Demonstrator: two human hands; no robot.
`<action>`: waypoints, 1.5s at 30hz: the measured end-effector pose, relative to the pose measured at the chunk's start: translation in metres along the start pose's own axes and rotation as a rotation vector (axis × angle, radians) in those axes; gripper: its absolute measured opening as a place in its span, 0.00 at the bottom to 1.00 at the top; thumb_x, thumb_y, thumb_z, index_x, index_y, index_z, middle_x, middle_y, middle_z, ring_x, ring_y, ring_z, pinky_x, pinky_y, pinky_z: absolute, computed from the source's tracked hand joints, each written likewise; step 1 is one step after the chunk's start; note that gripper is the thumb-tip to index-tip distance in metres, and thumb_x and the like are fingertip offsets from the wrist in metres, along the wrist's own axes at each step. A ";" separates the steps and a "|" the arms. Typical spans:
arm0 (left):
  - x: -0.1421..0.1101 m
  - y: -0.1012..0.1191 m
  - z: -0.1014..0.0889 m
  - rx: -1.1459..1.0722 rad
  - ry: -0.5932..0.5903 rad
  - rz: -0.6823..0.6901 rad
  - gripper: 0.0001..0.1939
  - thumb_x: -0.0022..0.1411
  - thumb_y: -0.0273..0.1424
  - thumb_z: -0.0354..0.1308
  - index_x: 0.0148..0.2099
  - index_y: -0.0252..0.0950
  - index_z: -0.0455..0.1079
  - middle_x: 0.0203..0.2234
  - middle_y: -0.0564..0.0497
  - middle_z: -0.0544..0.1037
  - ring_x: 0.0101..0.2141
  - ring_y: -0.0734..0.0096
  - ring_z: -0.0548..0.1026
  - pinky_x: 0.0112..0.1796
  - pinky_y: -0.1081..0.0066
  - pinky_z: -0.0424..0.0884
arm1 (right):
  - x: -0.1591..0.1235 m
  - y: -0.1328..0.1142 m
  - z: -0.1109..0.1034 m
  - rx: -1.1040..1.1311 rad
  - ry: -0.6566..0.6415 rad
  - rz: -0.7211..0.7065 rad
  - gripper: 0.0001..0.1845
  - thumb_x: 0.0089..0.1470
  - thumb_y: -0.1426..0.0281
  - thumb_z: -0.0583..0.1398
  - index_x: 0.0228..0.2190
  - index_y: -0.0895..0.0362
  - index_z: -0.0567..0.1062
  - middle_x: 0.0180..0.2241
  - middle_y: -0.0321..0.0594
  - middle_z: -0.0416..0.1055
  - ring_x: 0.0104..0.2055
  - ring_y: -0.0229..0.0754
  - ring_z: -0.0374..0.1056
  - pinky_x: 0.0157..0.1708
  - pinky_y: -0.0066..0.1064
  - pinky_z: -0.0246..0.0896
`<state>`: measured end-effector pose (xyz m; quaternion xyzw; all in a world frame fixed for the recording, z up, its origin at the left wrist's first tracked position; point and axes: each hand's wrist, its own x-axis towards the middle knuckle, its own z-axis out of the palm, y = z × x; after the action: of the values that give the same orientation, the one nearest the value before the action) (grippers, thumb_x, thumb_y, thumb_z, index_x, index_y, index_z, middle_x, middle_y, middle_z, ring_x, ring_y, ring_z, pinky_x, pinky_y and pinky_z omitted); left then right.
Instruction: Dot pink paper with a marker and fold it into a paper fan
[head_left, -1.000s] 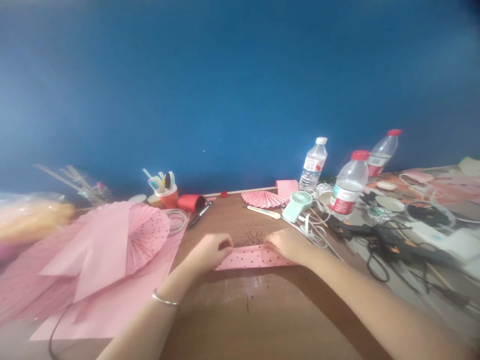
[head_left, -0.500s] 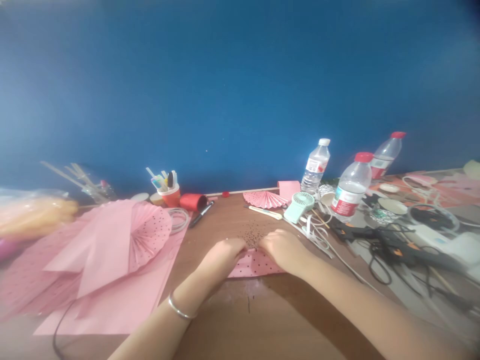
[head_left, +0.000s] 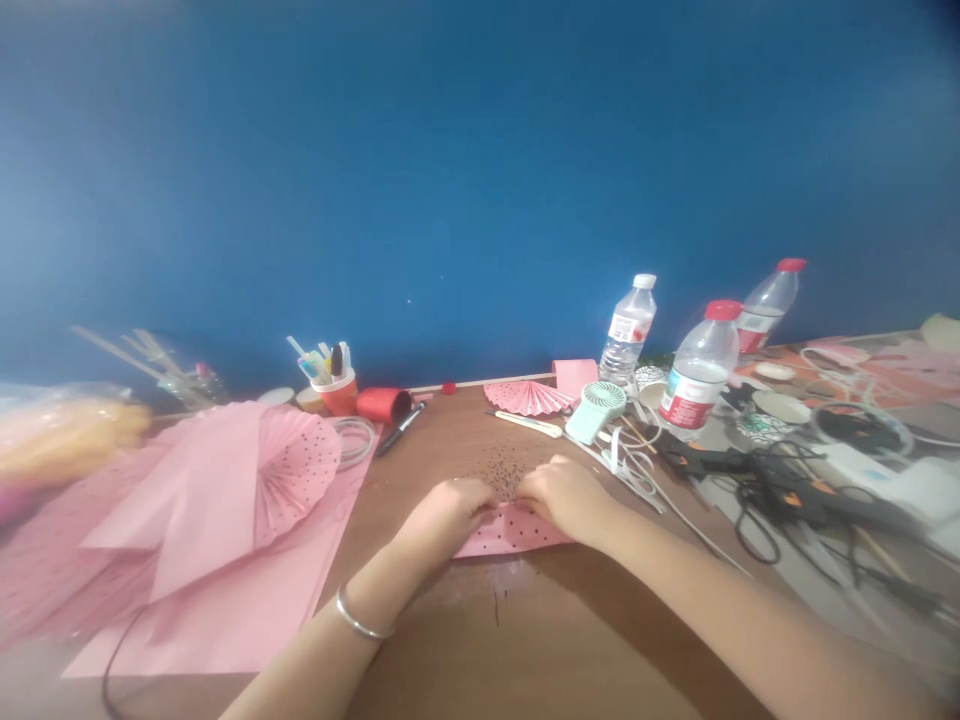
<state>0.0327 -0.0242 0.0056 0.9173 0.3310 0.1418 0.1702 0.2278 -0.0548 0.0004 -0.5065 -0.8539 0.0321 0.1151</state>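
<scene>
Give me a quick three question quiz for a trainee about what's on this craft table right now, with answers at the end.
1. True or false: both hands press on the pink dotted paper strip.
2. Which wrist wears the silver bracelet? A) left B) right
3. What stands upright in the red cup by the blue wall?

Key
1. True: the left hand and the right hand sit close together on it, on the wooden table.
2. A.
3. Pens and markers.
</scene>
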 end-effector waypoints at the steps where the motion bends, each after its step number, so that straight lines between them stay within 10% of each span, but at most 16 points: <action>1: 0.000 0.000 -0.001 -0.020 0.004 0.008 0.05 0.55 0.27 0.53 0.33 0.38 0.70 0.27 0.54 0.73 0.30 0.74 0.69 0.32 0.77 0.62 | 0.000 0.000 0.000 0.011 0.002 0.002 0.12 0.50 0.75 0.53 0.26 0.53 0.75 0.26 0.36 0.74 0.31 0.38 0.66 0.30 0.29 0.44; 19: 0.001 0.010 0.002 0.045 -0.036 -0.028 0.07 0.56 0.26 0.49 0.32 0.38 0.69 0.27 0.54 0.74 0.30 0.73 0.70 0.32 0.76 0.62 | 0.003 -0.024 0.006 -0.004 -0.049 0.088 0.09 0.50 0.75 0.52 0.25 0.56 0.72 0.28 0.38 0.71 0.31 0.39 0.65 0.27 0.27 0.49; 45: -0.005 -0.024 -0.014 -0.155 0.032 -0.207 0.08 0.54 0.31 0.50 0.30 0.38 0.71 0.27 0.55 0.75 0.30 0.74 0.71 0.32 0.76 0.63 | -0.008 0.036 -0.003 0.316 0.061 0.179 0.16 0.56 0.67 0.47 0.25 0.57 0.71 0.27 0.37 0.70 0.30 0.38 0.64 0.30 0.27 0.53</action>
<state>0.0104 -0.0066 0.0081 0.8598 0.4148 0.1634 0.2490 0.2631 -0.0442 -0.0041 -0.5570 -0.7857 0.1606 0.2158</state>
